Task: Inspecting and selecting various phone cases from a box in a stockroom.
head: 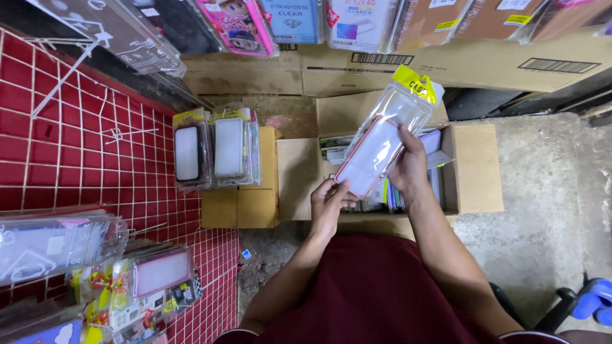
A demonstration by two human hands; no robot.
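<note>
Clear plastic packet (387, 135) w/ yellow header card, pale phone case w/ red edge inside, held up tilted at centre, above open cardboard box (475, 167). Yellow top pointing far-right, bottom corner near-left.

Right hand (410, 167) wrapped round packet's right edge, thumb on front, fingers behind; closed firmly on it. Left hand (327, 205) pinching packet's near-left bottom corner, fingertips touching the plastic; also closed on it. Both forearms coming up from near edge, over dark red garment (376, 293) on lap.

Box under the packet: flaps open, more packaged cases standing on edge inside, partly hidden behind packet and hands. Just left of it, smaller closed carton (245, 205), w/ two packaged cases (215, 148) standing upright on it, yellow headers, one dark-rimmed, one pale.

Far side: row of big cardboard cartons (484, 64) w/ barcode labels, hanging packets (299, 22) along top edge, incl. a pink cartoon one.

Left: red tiled surface (38, 127) w/ white wire grid (76, 134) over it. Near-left: stacks of clear-bagged cases (95, 274), some pink, some w/ coloured cards.

Right: bare concrete floor (542, 210). Near-right corner: blue object (596, 299) beside black chair-base leg, too cropped to identify.
</note>
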